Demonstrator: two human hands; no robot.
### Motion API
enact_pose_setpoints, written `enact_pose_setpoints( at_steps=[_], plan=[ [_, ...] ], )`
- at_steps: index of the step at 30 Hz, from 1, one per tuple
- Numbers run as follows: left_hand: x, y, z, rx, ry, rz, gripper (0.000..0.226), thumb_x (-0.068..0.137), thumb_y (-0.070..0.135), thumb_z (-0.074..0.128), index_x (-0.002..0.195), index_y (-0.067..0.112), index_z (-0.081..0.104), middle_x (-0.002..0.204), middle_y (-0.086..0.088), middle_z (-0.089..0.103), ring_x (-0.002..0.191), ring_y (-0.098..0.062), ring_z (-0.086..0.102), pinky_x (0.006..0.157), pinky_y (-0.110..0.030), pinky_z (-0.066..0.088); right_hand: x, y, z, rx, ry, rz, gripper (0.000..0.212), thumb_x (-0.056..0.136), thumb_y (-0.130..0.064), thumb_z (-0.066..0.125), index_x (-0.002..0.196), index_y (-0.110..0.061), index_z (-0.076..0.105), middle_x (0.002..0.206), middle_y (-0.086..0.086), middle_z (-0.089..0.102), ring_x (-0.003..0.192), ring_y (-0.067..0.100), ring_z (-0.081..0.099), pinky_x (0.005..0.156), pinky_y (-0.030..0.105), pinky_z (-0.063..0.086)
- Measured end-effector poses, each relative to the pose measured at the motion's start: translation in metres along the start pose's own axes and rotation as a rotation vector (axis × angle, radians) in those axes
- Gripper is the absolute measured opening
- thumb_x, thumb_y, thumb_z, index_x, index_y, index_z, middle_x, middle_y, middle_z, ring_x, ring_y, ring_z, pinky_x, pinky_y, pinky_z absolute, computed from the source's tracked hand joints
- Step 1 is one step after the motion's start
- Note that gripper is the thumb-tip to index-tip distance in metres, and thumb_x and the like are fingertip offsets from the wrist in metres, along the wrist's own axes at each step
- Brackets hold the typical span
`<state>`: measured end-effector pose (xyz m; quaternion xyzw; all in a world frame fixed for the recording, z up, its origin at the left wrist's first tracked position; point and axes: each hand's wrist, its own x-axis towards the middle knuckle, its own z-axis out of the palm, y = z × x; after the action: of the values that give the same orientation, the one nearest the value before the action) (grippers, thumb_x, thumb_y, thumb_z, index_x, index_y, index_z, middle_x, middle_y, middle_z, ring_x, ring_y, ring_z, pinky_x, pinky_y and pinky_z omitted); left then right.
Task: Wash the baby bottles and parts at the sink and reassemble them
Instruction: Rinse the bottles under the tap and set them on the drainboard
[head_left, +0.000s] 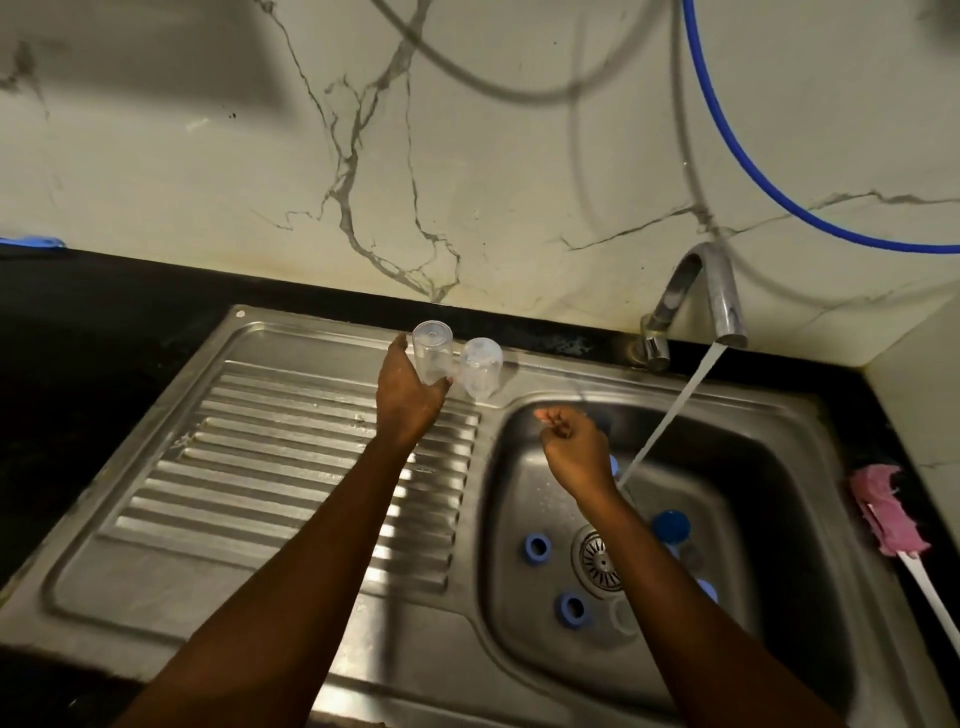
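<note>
While water runs from the curved steel tap (719, 291) into the stainless steel basin (753, 467), the left hand (410, 400) grips a clear plastic bottle body (432, 353) mouth-down at the back of the ribbed steel drainboard (260, 467), at about eleven o'clock from the basin; its fingers wrap the lower wall, and I cannot tell whether the rim rests on the steel. A second clear bottle body (482, 366) stands inverted just beside it at three o'clock. The right hand (571, 447) hovers over the basin's ten o'clock corner; its fingers are curled in, and whether they pinch anything small I cannot tell. Two blue plastic screw rings (537, 547) and a round blue cap (671, 526) lie near the drain.

These bottle bodies look light, stiff and thin-walled; wet, they are likely slippery, and being tall and empty they should tip easily; a wrap round the middle of the barrel seems the safest hold; the rings are best taken by the rim.

Wet steel is slick, and the ribs may let a rim rock; a black stone counter (104, 322) frames the sink, with a pink-headed bottle brush (888, 519) at three o'clock; behind rises a pale marble-veined wall (467, 156), crossed by a blue hose (753, 171); the light is dim.
</note>
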<state>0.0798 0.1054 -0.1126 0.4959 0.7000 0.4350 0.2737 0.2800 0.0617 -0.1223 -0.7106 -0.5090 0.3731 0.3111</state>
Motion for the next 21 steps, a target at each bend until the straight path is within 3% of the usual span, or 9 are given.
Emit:
enact_pose_setpoints(
  at_steps=[3, 5, 7, 10, 14, 19, 21],
  plan=[
    [-0.023, 0.0, 0.004, -0.053, 0.085, 0.053, 0.048, 0.075, 0.021, 0.085, 0.113, 0.021, 0.056, 0.097, 0.016, 0.059, 0.089, -0.006, 0.063, 0.076, -0.029, 0.055, -0.005, 0.002, -0.002, 0.027, 0.002, -0.015, 0.022, 0.093, -0.004, 0.052, 0.107, -0.009, 0.068, 0.096, 0.005, 0.066, 0.08, 0.016, 0.059, 0.071, 0.024, 0.044],
    [-0.037, -0.005, 0.01, -0.009, 0.085, 0.043, 0.055, 0.075, 0.025, 0.084, 0.12, 0.018, 0.054, 0.113, 0.002, 0.062, 0.104, -0.014, 0.062, 0.089, -0.04, 0.056, -0.007, 0.005, -0.003, 0.016, 0.014, -0.032, 0.023, 0.093, -0.004, 0.052, 0.109, -0.011, 0.068, 0.098, 0.004, 0.066, 0.082, 0.014, 0.057, 0.074, 0.024, 0.043],
    [-0.055, -0.008, 0.016, 0.113, 0.075, 0.031, 0.064, 0.078, 0.026, 0.08, 0.133, 0.014, 0.048, 0.131, -0.006, 0.053, 0.122, -0.023, 0.051, 0.105, -0.042, 0.042, -0.011, 0.01, -0.006, 0.022, 0.031, -0.031, 0.025, 0.093, -0.004, 0.053, 0.111, -0.013, 0.068, 0.103, 0.005, 0.067, 0.086, 0.015, 0.058, 0.076, 0.025, 0.046],
    [-0.083, -0.003, 0.028, 0.193, 0.049, 0.099, 0.054, 0.082, 0.027, 0.074, 0.13, 0.018, 0.05, 0.129, -0.001, 0.054, 0.123, -0.023, 0.047, 0.102, -0.039, 0.03, -0.017, 0.023, -0.01, 0.038, 0.054, -0.021, 0.029, 0.093, -0.006, 0.052, 0.116, -0.015, 0.067, 0.104, 0.004, 0.067, 0.083, 0.014, 0.059, 0.069, 0.021, 0.046],
    [-0.108, 0.004, 0.051, 0.237, -0.083, 0.188, 0.039, 0.085, 0.027, 0.07, 0.12, 0.019, 0.057, 0.122, -0.002, 0.058, 0.118, -0.022, 0.049, 0.1, -0.035, 0.028, -0.023, 0.047, -0.019, 0.054, 0.111, -0.044, 0.031, 0.091, -0.005, 0.057, 0.117, -0.019, 0.067, 0.114, 0.0, 0.068, 0.097, 0.011, 0.061, 0.08, 0.017, 0.044],
    [-0.135, 0.01, 0.095, 0.381, -0.271, 0.289, 0.03, 0.084, 0.029, 0.068, 0.113, 0.019, 0.063, 0.122, -0.002, 0.057, 0.116, -0.026, 0.05, 0.098, -0.039, 0.037, -0.033, 0.091, -0.045, 0.008, 0.133, -0.055, 0.025, 0.089, -0.001, 0.058, 0.099, -0.021, 0.069, 0.094, -0.005, 0.066, 0.088, 0.011, 0.061, 0.067, 0.004, 0.038],
    [-0.146, 0.007, 0.109, 0.41, -0.36, 0.29, 0.026, 0.085, 0.03, 0.067, 0.11, 0.024, 0.063, 0.121, 0.002, 0.056, 0.117, -0.022, 0.048, 0.097, -0.035, 0.034, -0.035, 0.11, -0.061, -0.056, 0.112, -0.03, 0.023, 0.087, 0.0, 0.057, 0.097, -0.017, 0.07, 0.091, -0.005, 0.065, 0.086, 0.01, 0.06, 0.072, 0.012, 0.042]
  ],
)
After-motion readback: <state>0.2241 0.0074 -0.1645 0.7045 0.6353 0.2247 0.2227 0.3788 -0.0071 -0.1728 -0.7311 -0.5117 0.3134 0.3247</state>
